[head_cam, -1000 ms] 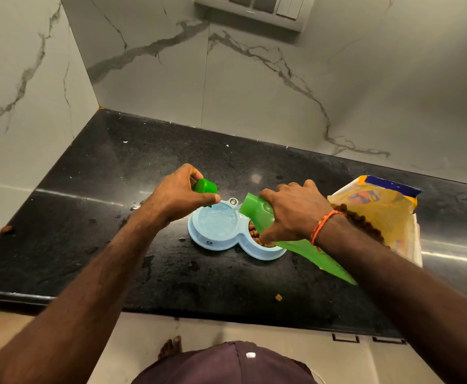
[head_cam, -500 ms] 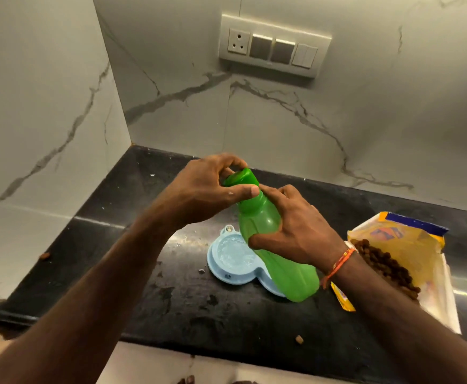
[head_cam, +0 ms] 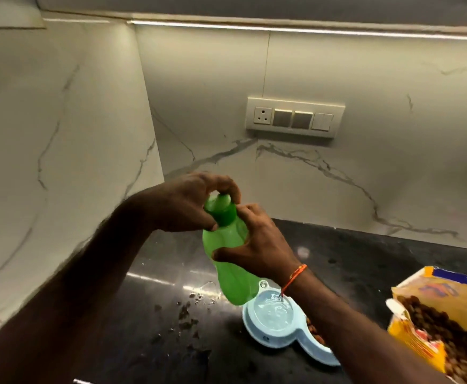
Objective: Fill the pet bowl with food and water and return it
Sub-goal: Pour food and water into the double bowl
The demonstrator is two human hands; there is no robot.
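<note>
While the bottle (head_cam: 232, 261) is gripped upright-tilted by the right hand (head_cam: 257, 245), its cap (head_cam: 220, 210) is pinched by the left hand (head_cam: 190, 203); the bowl (head_cam: 276, 322) is set on the table (head_cam: 365, 261) directly below, nearer the right.

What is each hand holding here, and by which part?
Both hold the green bottle: the left hand has its fingers around the cap, and the right hand wraps the body below the neck.

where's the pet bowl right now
In the head view the blue pet bowl sits low and right of centre on the black counter, under the right forearm, just below the held green bottle and left of the open food bag.
</note>
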